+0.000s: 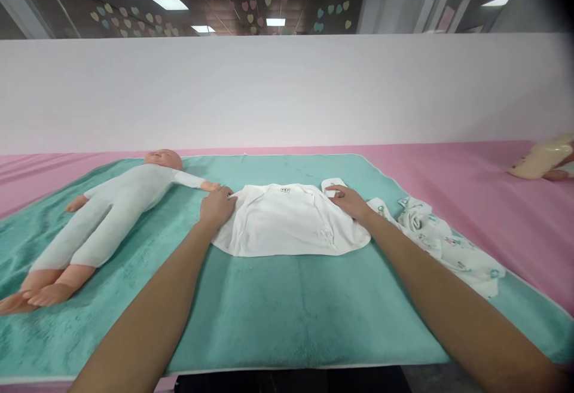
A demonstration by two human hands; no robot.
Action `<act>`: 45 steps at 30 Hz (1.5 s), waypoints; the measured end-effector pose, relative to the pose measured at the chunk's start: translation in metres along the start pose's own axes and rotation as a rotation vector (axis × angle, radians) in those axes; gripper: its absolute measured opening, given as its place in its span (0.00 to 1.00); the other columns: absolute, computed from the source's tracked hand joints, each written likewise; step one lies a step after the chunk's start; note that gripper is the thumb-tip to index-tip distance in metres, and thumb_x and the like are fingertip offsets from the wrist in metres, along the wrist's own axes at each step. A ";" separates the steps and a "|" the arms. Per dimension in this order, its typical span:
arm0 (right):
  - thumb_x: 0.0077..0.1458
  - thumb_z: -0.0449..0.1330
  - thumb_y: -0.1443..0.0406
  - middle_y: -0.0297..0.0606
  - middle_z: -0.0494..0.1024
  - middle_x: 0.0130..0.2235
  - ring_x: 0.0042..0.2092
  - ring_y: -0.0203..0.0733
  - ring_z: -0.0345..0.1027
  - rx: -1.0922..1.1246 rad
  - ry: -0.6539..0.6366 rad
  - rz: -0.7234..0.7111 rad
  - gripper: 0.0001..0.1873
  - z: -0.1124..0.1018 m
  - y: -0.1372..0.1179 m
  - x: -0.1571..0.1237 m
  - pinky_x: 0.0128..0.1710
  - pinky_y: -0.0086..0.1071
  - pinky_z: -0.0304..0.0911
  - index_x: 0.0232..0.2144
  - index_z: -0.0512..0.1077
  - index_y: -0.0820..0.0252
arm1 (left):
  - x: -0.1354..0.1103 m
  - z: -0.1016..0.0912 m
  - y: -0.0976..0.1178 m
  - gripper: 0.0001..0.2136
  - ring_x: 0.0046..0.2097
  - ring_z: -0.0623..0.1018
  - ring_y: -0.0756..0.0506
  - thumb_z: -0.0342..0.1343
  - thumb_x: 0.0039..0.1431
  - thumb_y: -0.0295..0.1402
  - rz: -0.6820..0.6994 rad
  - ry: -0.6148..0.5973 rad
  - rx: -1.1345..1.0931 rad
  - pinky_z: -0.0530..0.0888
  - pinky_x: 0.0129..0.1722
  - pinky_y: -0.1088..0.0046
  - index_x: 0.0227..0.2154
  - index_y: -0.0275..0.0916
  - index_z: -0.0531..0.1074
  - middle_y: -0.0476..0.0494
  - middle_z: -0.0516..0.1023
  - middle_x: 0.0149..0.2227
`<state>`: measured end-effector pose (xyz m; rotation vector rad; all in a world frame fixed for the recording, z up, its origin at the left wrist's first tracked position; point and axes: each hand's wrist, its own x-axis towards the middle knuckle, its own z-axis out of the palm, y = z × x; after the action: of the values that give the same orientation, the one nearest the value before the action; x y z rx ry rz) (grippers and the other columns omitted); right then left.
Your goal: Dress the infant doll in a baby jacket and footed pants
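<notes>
garment: white baby wrap shirt (287, 221), laid flat and front-up at the middle of the towel, neck label at the far edge, rounded hem toward the person
left hand: left hand (218, 206) on the shirt's left shoulder edge, fingers curled down onto the fabric; can't tell whether it pinches the cloth or only presses on it
right hand: right hand (347, 200) lying flat on the shirt's right shoulder, fingers spread and loose, gripping nothing; fingertips by a small folded-over white sleeve
towel: teal terry towel (269, 312) under everything, on a pink table cover (470, 177)
doll: baby doll (112, 213) in a pale grey suit, on its back left of the shirt, one arm stretched out to just beside the left hand
cloth: crumpled printed white cloth (448, 244) at the towel's right edge, beside the right forearm
backdrop: white partition (287, 88) along the table's far side
far right: second doll (542, 158), cut off by the frame
</notes>
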<state>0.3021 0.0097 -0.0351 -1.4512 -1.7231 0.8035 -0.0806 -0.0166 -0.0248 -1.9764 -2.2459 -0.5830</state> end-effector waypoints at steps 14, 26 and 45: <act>0.52 0.53 0.51 0.40 0.76 0.43 0.44 0.47 0.68 -0.353 0.064 -0.041 0.23 0.007 -0.005 0.005 0.42 0.37 0.60 0.46 0.71 0.55 | -0.014 -0.014 0.018 0.15 0.54 0.63 0.35 0.43 0.59 0.33 -0.044 0.204 0.216 0.64 0.47 0.56 0.47 0.39 0.65 0.34 0.66 0.51; 0.51 0.52 0.52 0.45 0.73 0.47 0.44 0.50 0.67 -0.327 0.305 0.088 0.28 -0.014 0.024 0.025 0.42 0.39 0.59 0.51 0.64 0.59 | -0.030 0.000 0.043 0.19 0.50 0.68 0.35 0.40 0.62 0.42 0.245 -0.103 0.162 0.66 0.46 0.54 0.49 0.39 0.65 0.36 0.68 0.50; 0.54 0.47 0.68 0.47 0.67 0.49 0.51 0.53 0.58 -0.696 0.487 -0.363 0.17 -0.004 -0.001 0.020 0.49 0.47 0.54 0.43 0.71 0.59 | -0.036 0.012 0.067 0.20 0.64 0.53 0.41 0.36 0.64 0.41 0.512 -0.123 0.111 0.53 0.61 0.53 0.53 0.42 0.63 0.40 0.57 0.62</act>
<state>0.3029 0.0294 -0.0289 -1.5133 -1.8594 -0.3676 -0.0079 -0.0399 -0.0328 -2.4458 -1.6682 -0.2762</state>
